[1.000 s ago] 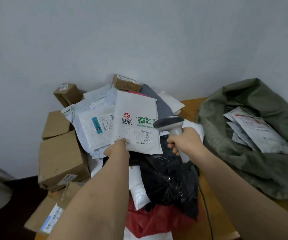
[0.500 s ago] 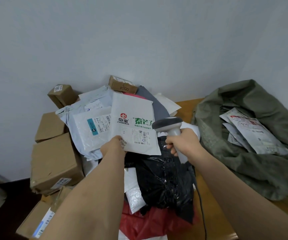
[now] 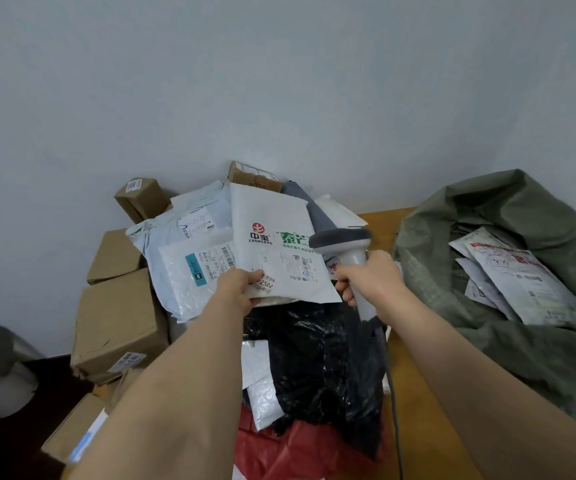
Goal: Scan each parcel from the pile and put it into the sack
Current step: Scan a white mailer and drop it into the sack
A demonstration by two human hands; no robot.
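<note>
Two hands: left hand [image 3: 236, 287] pinching one white parcel [image 3: 276, 244], right hand [image 3: 371, 278] clenched around one scanner [image 3: 343, 242].

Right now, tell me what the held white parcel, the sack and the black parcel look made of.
White parcel: matte plastic or paper mailer, thin, flexing.
Sack: dull olive woven fabric, probably; soft folds.
Black parcel: glossy plastic film, crinkled, with highlights.
</note>
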